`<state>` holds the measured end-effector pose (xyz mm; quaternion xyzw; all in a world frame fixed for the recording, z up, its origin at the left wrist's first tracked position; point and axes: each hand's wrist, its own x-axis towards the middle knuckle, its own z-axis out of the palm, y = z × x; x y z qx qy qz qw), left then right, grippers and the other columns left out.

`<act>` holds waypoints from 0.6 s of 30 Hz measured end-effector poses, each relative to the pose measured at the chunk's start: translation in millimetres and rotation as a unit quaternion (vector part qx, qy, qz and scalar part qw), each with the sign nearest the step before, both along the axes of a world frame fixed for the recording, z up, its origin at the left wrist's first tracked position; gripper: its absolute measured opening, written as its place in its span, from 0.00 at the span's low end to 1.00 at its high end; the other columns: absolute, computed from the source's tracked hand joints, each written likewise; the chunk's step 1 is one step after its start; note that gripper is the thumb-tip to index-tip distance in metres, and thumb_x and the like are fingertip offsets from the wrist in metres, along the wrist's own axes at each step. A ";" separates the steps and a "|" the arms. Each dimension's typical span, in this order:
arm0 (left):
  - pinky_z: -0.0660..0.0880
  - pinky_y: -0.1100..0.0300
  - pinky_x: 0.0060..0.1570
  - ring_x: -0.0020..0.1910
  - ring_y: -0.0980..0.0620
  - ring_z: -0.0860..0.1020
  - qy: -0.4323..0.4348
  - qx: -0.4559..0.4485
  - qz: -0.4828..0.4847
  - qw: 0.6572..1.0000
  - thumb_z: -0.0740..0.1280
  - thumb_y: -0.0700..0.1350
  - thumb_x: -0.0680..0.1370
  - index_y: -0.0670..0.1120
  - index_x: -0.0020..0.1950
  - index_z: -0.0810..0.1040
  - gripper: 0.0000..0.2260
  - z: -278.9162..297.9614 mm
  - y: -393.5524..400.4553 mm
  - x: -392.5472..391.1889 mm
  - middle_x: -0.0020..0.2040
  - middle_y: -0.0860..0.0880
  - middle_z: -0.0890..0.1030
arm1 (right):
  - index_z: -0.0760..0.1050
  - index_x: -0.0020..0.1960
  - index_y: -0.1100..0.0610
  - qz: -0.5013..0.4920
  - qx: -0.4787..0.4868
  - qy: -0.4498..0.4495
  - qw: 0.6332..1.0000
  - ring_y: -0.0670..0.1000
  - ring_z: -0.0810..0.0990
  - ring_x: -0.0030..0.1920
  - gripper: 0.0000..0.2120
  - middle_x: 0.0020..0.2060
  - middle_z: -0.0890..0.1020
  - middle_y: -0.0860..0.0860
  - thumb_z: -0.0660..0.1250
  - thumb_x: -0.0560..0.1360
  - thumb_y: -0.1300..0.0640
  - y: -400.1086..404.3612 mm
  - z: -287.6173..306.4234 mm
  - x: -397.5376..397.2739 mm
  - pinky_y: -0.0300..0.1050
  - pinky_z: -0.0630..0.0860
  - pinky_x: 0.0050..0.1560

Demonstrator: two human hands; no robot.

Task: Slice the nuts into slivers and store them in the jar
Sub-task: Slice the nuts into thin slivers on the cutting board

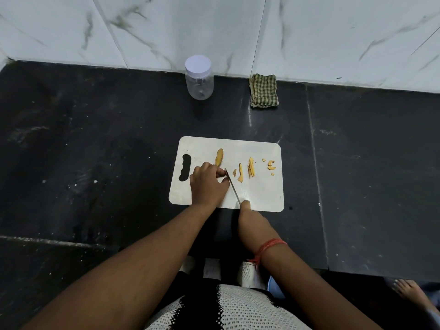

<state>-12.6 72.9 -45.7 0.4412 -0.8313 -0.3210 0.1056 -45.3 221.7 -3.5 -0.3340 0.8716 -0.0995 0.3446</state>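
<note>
Left hand (207,184): my fingertips curl to pin a nut beside the blade.
Right hand (247,214): grips knife (232,185) for slicing.
Jar (199,77): lidded, upper centre, awaiting slivers (250,169).

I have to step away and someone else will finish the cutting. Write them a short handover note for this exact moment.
Left hand: fingers pin a nut piece on the cutting board.
Right hand: grips the knife, blade beside the left fingers.
Done: slivers and crumbs lie to the blade's right.
Left: one larger nut piece uncut; the jar at the wall looks empty with its lid on. Slice, open, fill.
</note>
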 end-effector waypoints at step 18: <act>0.67 0.56 0.60 0.55 0.53 0.72 -0.003 0.000 -0.002 1.000 0.72 0.49 0.75 0.54 0.49 0.81 0.05 -2.2 0.7 -0.1 0.51 0.57 0.77 | 0.61 0.61 0.59 0.009 0.021 0.028 0.999 0.61 0.79 0.44 0.15 0.46 0.79 0.59 0.51 0.76 0.69 14.0 -2.2 2.9 0.49 0.69 0.41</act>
